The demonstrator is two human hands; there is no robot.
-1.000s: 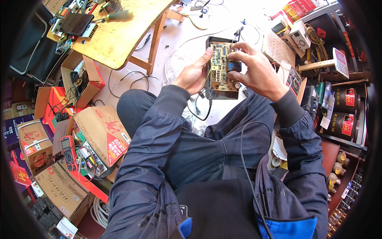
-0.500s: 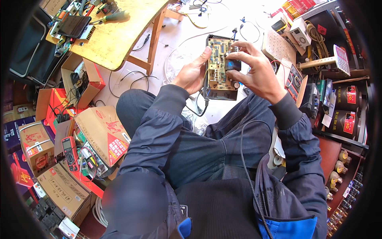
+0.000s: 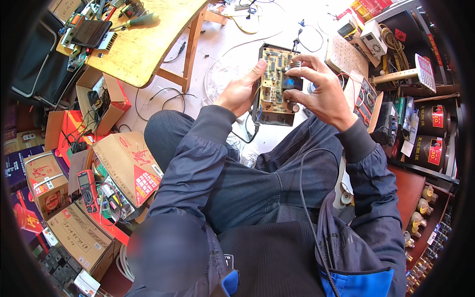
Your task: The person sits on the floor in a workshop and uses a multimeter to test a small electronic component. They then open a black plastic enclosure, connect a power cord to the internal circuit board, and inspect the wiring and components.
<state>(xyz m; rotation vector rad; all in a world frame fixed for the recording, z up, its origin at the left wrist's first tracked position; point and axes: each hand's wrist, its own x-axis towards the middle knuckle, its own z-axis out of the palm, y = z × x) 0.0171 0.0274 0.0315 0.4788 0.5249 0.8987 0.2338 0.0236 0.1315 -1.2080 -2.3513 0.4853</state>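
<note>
Pale floor (image 3: 200, 74), scuffed yellow table (image 3: 131, 59) up left, cardboard boxes (image 3: 121, 156) below that. We've got a boxy black case (image 3: 277, 119) past our denim lap (image 3: 247, 193), tan board (image 3: 270, 79) inside. Our left hand (image 3: 241, 93) clamps its left side; our right hand (image 3: 324, 90), fingers curled, pinches a dark block (image 3: 293, 83) on the board.

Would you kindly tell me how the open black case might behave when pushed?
The black case would probably stay stiff, given its straight edges. The circuit board lies uncovered, so may be fragile. The curved black cable would likely flop.
</note>
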